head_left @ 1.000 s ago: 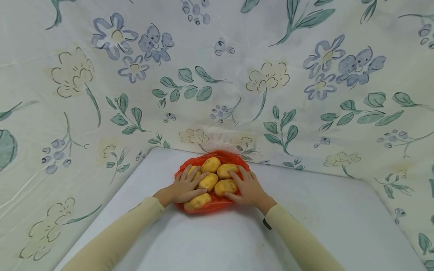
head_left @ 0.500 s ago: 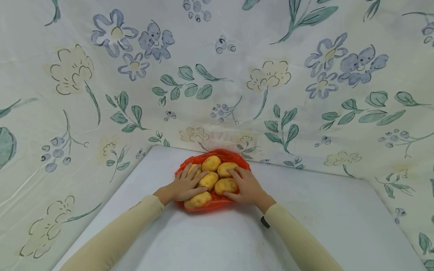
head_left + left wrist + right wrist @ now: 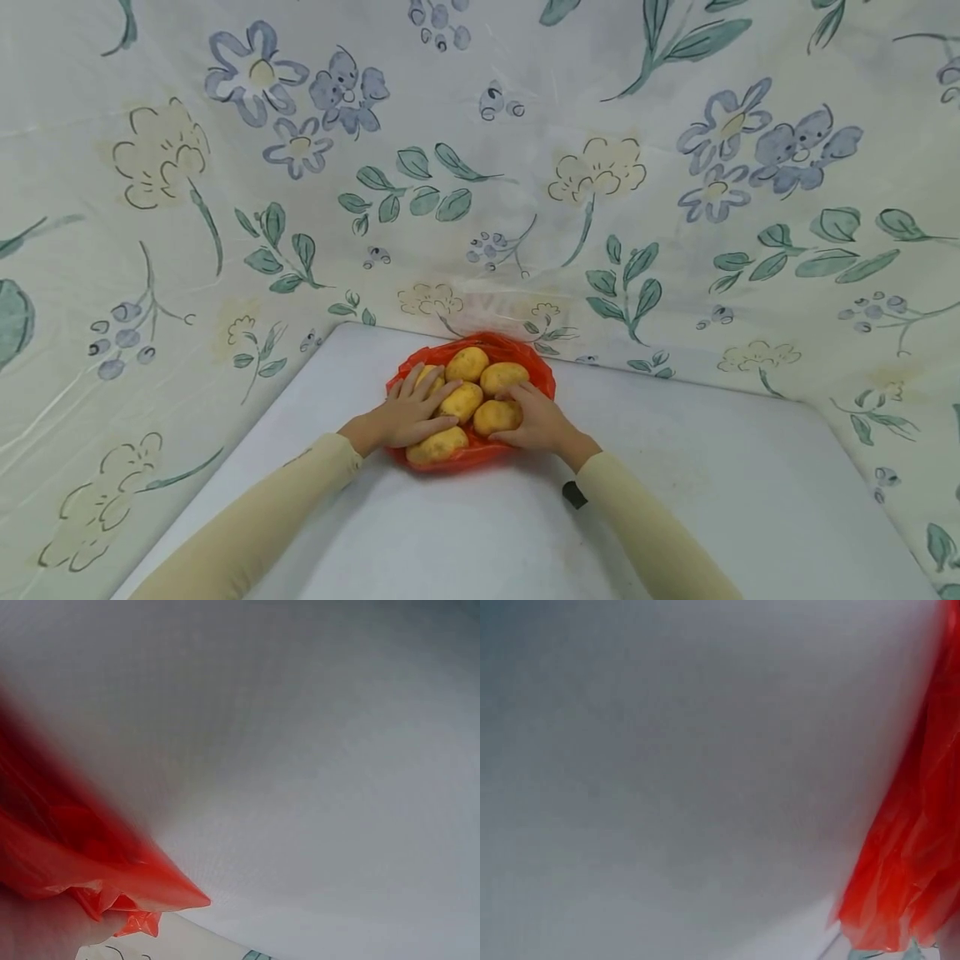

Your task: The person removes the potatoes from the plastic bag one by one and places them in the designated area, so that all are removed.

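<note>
My left grip (image 3: 405, 416) spreads open over potatoes (image 3: 461, 402) in a red bag (image 3: 480, 455); my right grip (image 3: 540, 422) curls around one potato (image 3: 495, 417).

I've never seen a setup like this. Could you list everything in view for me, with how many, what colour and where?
table: one, white, lower part of the head view
plastic bag: one, red, on the table, open at the top
potatoes: six visible, yellow, in the bag
floral sheeting: number of pieces unclear, off-white with blue, green and yellow print, behind the table and at its sides
small item: one, dark, beside the right wrist; too small to identify
sleeves: two, cream, on the forearms
left hand: one, fingers spread over potatoes at the bag's left
right hand: one, fingers curled around a potato at the bag's right
</note>
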The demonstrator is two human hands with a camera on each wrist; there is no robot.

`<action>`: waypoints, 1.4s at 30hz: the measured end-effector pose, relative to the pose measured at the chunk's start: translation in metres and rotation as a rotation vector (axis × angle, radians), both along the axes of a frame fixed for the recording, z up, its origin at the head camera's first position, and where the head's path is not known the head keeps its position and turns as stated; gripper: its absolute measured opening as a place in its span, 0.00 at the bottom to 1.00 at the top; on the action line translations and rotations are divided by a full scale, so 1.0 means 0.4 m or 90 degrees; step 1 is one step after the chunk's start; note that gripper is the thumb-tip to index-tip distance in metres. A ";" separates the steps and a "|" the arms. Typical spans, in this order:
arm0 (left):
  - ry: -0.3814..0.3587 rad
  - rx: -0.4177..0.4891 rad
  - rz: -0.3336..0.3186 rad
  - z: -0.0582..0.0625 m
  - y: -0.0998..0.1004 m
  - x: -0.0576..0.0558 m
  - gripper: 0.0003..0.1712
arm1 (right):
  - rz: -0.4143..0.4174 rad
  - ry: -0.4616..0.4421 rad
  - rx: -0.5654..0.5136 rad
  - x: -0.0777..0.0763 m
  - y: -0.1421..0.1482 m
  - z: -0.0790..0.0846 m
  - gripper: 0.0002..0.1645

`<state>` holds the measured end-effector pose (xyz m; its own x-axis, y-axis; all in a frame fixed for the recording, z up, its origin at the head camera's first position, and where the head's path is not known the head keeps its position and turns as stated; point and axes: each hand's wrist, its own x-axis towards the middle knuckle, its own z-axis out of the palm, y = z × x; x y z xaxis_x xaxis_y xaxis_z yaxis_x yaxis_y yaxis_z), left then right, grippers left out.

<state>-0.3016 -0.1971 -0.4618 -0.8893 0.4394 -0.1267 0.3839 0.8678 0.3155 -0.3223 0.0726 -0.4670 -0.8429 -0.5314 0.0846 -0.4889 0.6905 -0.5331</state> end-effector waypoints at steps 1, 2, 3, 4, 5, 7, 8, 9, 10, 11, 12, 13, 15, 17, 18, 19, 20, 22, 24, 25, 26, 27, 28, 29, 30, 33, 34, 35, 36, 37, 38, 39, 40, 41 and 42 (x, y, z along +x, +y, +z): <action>0.000 0.001 0.002 0.000 -0.002 0.002 0.45 | 0.003 -0.006 -0.004 -0.001 -0.001 -0.002 0.35; -0.002 0.002 0.004 0.000 -0.004 0.003 0.45 | 0.006 -0.013 -0.011 -0.003 -0.003 -0.005 0.35; -0.002 0.002 0.005 0.000 -0.004 0.004 0.45 | 0.008 -0.023 -0.018 -0.004 -0.003 -0.006 0.36; -0.001 0.002 0.006 0.000 -0.005 0.005 0.45 | 0.008 -0.033 -0.024 -0.006 -0.004 -0.007 0.36; -0.002 0.002 0.007 0.000 -0.005 0.005 0.45 | 0.011 -0.043 -0.028 -0.007 -0.004 -0.007 0.37; -0.005 -0.001 0.008 0.001 -0.004 0.006 0.45 | 0.013 -0.066 -0.030 -0.009 -0.005 -0.008 0.39; -0.007 -0.003 0.009 0.001 -0.003 0.006 0.44 | 0.015 -0.076 -0.031 -0.010 -0.005 -0.009 0.40; -0.008 -0.005 0.009 0.002 -0.002 0.006 0.44 | 0.014 -0.087 -0.031 -0.011 -0.006 -0.009 0.42; -0.009 -0.006 0.008 0.002 -0.002 0.006 0.44 | 0.014 -0.096 -0.030 -0.013 -0.007 -0.012 0.42; -0.010 -0.007 0.007 0.002 -0.003 0.006 0.44 | 0.017 -0.104 -0.027 -0.015 -0.008 -0.014 0.43; -0.010 -0.006 0.007 0.002 -0.005 0.006 0.44 | 0.019 -0.111 -0.026 -0.018 -0.010 -0.017 0.44; -0.009 -0.008 0.006 0.001 -0.004 0.004 0.44 | 0.022 -0.119 -0.031 -0.020 -0.009 -0.019 0.43; -0.007 -0.009 0.007 0.000 -0.005 0.001 0.44 | 0.035 -0.137 -0.042 -0.027 -0.007 -0.026 0.43; -0.006 -0.015 0.011 -0.001 -0.007 0.000 0.44 | 0.051 -0.156 -0.049 -0.034 -0.007 -0.031 0.42; -0.006 -0.018 0.013 -0.002 -0.009 0.000 0.44 | 0.061 -0.167 -0.056 -0.037 -0.007 -0.031 0.41; -0.007 -0.020 0.015 -0.002 -0.010 0.000 0.44 | 0.068 -0.181 -0.062 -0.039 -0.006 -0.031 0.41; -0.008 -0.021 0.015 -0.002 -0.010 0.000 0.44 | 0.071 -0.192 -0.063 -0.042 -0.005 -0.028 0.41; -0.010 -0.013 0.013 -0.002 -0.008 -0.001 0.45 | 0.066 -0.219 -0.069 -0.044 -0.002 -0.020 0.42; -0.009 -0.006 0.009 -0.003 -0.004 -0.002 0.45 | 0.054 -0.245 -0.073 -0.045 0.001 -0.013 0.43; -0.010 -0.005 0.009 -0.003 -0.002 -0.002 0.45 | 0.046 -0.260 -0.073 -0.045 0.003 -0.011 0.43; -0.007 -0.008 0.008 -0.004 -0.001 -0.001 0.45 | 0.038 -0.273 -0.073 -0.045 0.003 -0.009 0.43; -0.007 -0.012 0.009 -0.006 -0.001 0.000 0.45 | 0.030 -0.288 -0.075 -0.045 0.003 -0.009 0.43; -0.006 -0.016 0.010 -0.007 -0.001 0.000 0.45 | 0.023 -0.301 -0.077 -0.043 0.002 -0.008 0.43; -0.006 -0.019 0.009 -0.008 -0.001 0.001 0.45 | 0.016 -0.312 -0.079 -0.041 0.002 -0.007 0.43; -0.008 -0.021 0.010 -0.009 -0.002 0.002 0.45 | 0.011 -0.322 -0.084 -0.039 0.001 -0.007 0.42; -0.008 -0.015 0.009 -0.011 -0.004 0.001 0.45 | -0.005 -0.340 -0.100 -0.032 -0.001 -0.005 0.41; -0.007 -0.010 0.009 -0.012 -0.004 0.000 0.45 | -0.010 -0.344 -0.108 -0.031 -0.002 -0.006 0.40; -0.004 -0.006 0.008 -0.012 -0.005 -0.001 0.45 | -0.014 -0.347 -0.115 -0.031 -0.002 -0.007 0.40; -0.002 -0.003 0.009 -0.012 -0.005 -0.002 0.45 | -0.017 -0.349 -0.120 -0.031 -0.002 -0.008 0.39; -0.001 0.000 0.009 -0.011 -0.005 -0.003 0.45 | -0.019 -0.350 -0.125 -0.031 -0.002 -0.008 0.39; -0.001 0.001 0.010 -0.011 -0.004 -0.003 0.45 | -0.021 -0.352 -0.128 -0.032 -0.002 -0.009 0.39; -0.002 0.001 0.010 -0.011 -0.003 -0.004 0.45 | -0.025 -0.355 -0.132 -0.033 -0.001 -0.010 0.39; -0.003 0.005 0.009 -0.010 -0.002 -0.005 0.45 | -0.027 -0.355 -0.133 -0.033 0.000 -0.010 0.40; -0.004 0.007 0.007 -0.010 -0.001 -0.006 0.45 | -0.028 -0.354 -0.132 -0.033 0.001 -0.009 0.40; -0.005 0.010 0.006 -0.010 0.001 -0.007 0.46 | -0.029 -0.352 -0.132 -0.034 0.003 -0.009 0.40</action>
<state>-0.3045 -0.1965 -0.4657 -0.8928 0.4324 -0.1262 0.3727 0.8664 0.3322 -0.3357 0.0736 -0.4706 -0.8129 -0.5132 -0.2753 -0.0729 0.5587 -0.8262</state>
